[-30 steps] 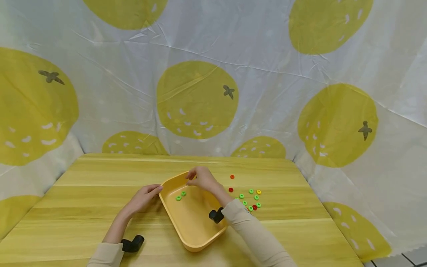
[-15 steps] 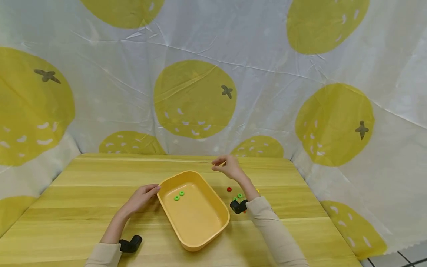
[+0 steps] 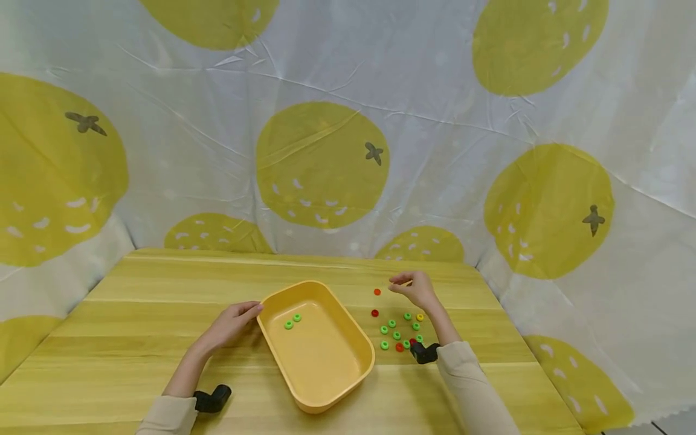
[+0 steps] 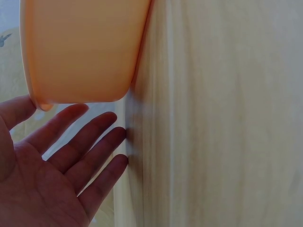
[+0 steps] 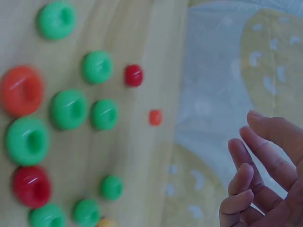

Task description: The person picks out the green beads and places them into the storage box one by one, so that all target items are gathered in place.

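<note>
A yellow tray [image 3: 321,350] stands slanted on the table, with two green rings [image 3: 289,325] lying inside near its far left part. My left hand [image 3: 231,326] touches the tray's far left corner; in the left wrist view the thumb of the hand [image 4: 61,165] meets the rim and the fingers are spread, nearly straight. My right hand [image 3: 421,291] hovers above the table right of the tray, thumb and fingers apart, holding nothing in the right wrist view [image 5: 265,175]. Below it lie several green rings [image 3: 397,335], plus red ones [image 3: 375,313], orange ones [image 3: 377,292] and a yellow one [image 3: 420,317].
The wooden table [image 3: 190,275] reaches back to a white cloth [image 3: 435,181] printed with large yellow fruit shapes. A black wrist device [image 3: 213,399] sits at the left sleeve and another [image 3: 425,353] at the right sleeve, the latter close over the rings.
My right hand has moved from over the tray to the right, beyond its side, and now hangs over the scattered rings. The left hand has stayed at the tray's corner.
</note>
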Motion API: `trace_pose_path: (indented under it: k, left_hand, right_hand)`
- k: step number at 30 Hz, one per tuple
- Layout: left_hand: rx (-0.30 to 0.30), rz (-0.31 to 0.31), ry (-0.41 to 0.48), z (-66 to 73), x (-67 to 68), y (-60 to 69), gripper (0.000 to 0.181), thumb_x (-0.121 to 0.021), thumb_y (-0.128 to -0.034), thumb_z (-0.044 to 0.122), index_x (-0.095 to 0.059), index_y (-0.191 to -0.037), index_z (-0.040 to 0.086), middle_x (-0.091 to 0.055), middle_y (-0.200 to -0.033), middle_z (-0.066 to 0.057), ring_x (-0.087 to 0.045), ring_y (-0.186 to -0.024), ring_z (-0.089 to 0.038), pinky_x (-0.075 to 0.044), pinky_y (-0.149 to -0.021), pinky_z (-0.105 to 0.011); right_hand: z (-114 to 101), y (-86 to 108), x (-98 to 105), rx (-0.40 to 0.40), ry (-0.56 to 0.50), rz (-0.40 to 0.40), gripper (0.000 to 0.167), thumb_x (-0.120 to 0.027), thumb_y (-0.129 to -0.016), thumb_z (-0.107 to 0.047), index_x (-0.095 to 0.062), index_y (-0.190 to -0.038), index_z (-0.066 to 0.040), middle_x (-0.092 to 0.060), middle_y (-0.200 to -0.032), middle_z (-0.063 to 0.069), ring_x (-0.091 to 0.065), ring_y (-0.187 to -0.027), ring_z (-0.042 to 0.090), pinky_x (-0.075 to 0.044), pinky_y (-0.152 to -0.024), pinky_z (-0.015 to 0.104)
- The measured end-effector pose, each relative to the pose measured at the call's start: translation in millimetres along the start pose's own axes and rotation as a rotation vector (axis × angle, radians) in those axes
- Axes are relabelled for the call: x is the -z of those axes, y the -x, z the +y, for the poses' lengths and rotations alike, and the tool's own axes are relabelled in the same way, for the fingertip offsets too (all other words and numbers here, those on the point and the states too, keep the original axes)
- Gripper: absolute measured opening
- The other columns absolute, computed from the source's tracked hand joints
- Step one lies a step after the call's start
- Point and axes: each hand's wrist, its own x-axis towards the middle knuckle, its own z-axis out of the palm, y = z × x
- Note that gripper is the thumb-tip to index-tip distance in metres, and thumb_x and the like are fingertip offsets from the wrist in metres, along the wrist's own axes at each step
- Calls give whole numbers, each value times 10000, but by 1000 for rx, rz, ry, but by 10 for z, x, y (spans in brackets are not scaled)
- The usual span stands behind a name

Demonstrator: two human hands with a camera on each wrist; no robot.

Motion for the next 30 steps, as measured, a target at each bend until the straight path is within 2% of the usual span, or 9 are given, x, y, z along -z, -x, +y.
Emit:
trace_pose_path:
  k: [7,11,13,18,24,30]
  left_hand:
    - [3,3,5,-2,0,10,593,-395,-1013,344,-392,-1354,-141,-406,-1392,-329,-354,-1319,-467,-354,-1069,-557]
    - [4,3,11,0,-1,10,589,-398,-1012,342,-392,-1358,-134,-412,-1393,-322,-359,-1318,-463,-359,-1067,-554]
    - [2,3,11,2,-3,10,583,-399,-1012,339,-398,-1356,-131,-422,-1388,-318,-365,-1316,-461,-362,-1064,-552]
    - [9,3,11,2,-12,6,584,-398,-1012,343,-400,-1355,-129,-429,-1384,-314,-367,-1315,-459,-363,-1064,-552]
    - [22,8,8,-8,-13,-4,587,-402,-1008,356,-412,-1354,-118,-411,-1399,-312,-350,-1326,-458,-346,-1076,-556]
    - [10,8,9,-8,-12,-8,571,-403,-1009,347,-426,-1346,-114,-430,-1388,-307,-361,-1321,-457,-348,-1073,-558]
  right_hand:
    - [325,179,-57,-60,51,1,162,-700,-828,-81,-725,-950,22,-713,-910,151,-619,-731,217,-512,-595,261]
    - [446,247,-92,-106,86,2,135,-730,-800,-85,-736,-906,-2,-711,-883,122,-613,-765,229,-524,-640,313]
    - [490,273,-104,-118,111,-5,128,-753,-775,-91,-741,-882,-21,-713,-874,102,-625,-833,223,-535,-710,344]
    - [542,321,-117,-112,162,-24,136,-786,-731,-86,-746,-854,-42,-726,-873,78,-636,-826,201,-530,-734,360]
    - [529,331,-118,-98,179,-15,119,-787,-716,-66,-746,-825,-47,-727,-831,67,-635,-766,157,-527,-690,323]
    - [527,323,-126,-121,206,-11,97,-785,-721,-71,-745,-810,-64,-721,-811,43,-625,-741,136,-516,-668,305]
